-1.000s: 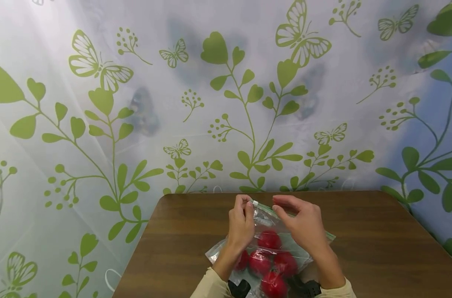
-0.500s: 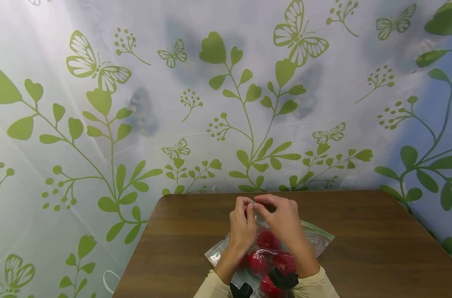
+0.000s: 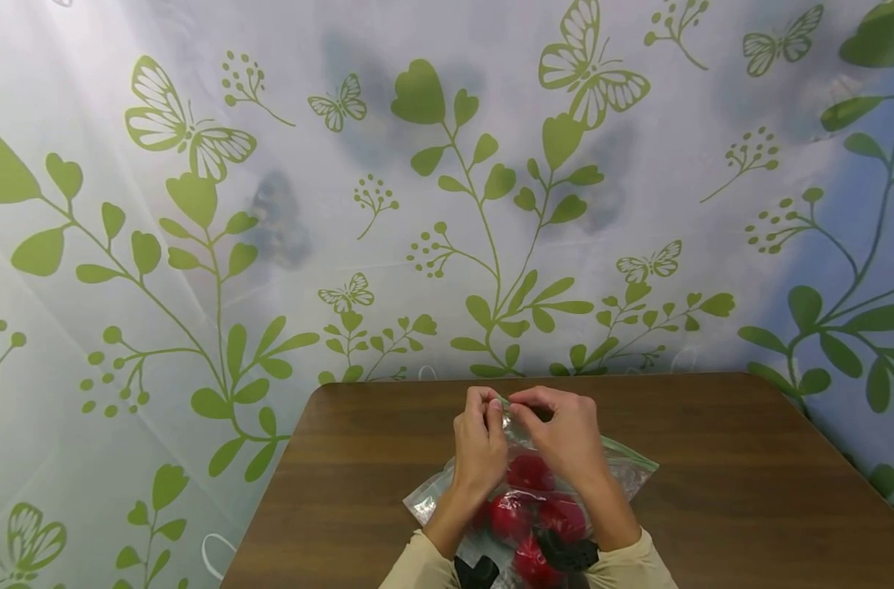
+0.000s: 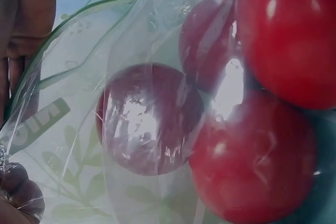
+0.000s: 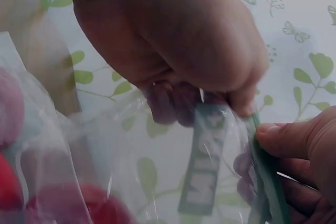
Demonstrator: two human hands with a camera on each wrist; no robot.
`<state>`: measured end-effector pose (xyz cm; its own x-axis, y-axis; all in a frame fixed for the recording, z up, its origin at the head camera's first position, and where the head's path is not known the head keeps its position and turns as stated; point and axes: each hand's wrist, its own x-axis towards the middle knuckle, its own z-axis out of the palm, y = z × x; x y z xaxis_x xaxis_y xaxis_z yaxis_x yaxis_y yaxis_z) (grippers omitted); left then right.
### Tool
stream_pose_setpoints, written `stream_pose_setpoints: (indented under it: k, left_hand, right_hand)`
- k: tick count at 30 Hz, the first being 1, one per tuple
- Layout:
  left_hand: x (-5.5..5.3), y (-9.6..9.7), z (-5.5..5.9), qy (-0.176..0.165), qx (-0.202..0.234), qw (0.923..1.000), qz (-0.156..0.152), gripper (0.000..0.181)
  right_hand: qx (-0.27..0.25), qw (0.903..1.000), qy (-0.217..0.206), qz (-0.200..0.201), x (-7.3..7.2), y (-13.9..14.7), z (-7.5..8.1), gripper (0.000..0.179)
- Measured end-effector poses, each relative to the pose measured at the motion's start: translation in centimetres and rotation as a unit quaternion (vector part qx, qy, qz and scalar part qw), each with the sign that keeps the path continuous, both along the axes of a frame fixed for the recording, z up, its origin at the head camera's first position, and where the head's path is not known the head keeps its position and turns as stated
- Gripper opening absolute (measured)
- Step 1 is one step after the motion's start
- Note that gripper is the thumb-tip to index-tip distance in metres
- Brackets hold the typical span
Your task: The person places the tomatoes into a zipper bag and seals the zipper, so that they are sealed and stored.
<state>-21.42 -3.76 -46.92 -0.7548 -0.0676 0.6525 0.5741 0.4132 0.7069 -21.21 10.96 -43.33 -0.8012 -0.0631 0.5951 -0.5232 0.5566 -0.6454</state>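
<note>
A clear plastic zip bag [image 3: 623, 474] with a green zip strip [image 5: 270, 184] is held up above the table. Several smooth red round fruits that look like tomatoes [image 4: 252, 161] are inside it. At the bag's upper left corner my left hand [image 3: 479, 446] pinches the top edge between thumb and fingers. Close beside it, my right hand [image 3: 568, 433] pinches the same edge, its fingertips almost meeting the left ones. The rest of the zip runs down to the right behind the right wrist. Both forearms cover parts of the bag.
A brown wooden table [image 3: 741, 483] lies beneath the hands. Behind it hangs a pale curtain [image 3: 388, 245] with green leaves and butterflies. A green lettered label [image 5: 205, 166] shows on the bag. Black wrist devices sit near both sleeves.
My right hand has moved left along the zip to the left hand, then a touch back right. The left hand has stayed at the corner, and the white slider there has gone from sight.
</note>
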Motion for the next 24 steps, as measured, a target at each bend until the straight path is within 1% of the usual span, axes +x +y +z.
stream_pose_setpoints:
  k: [6,13,19,21,24]
  left_hand:
    - [-0.3,0.1,0.2,-0.011,0.006,0.9999,0.006,0.008]
    - [-0.6,0.2,0.6,-0.006,0.01,0.9999,0.008,0.006]
    - [-1.0,0.2,0.7,-0.001,0.014,0.9998,0.012,0.006]
    - [-1.1,0.3,0.8,-0.006,0.017,0.9998,0.013,0.007]
    - [-1.3,0.4,0.8,-0.017,0.019,0.9996,0.01,0.008]
  right_hand:
    - [0.015,0.9998,-0.006,-0.006,0.2,1.5,-0.1,0.013]
    - [0.031,0.9995,0.006,-0.008,0.7,3.8,-0.6,0.014]
    - [0.044,0.9988,-0.016,-0.012,1.4,6.0,-1.0,0.017]
    - [0.047,0.9985,-0.023,-0.012,1.7,6.7,-1.3,0.019]
    - [0.049,0.9984,-0.022,-0.015,2.1,7.7,-1.8,0.02]
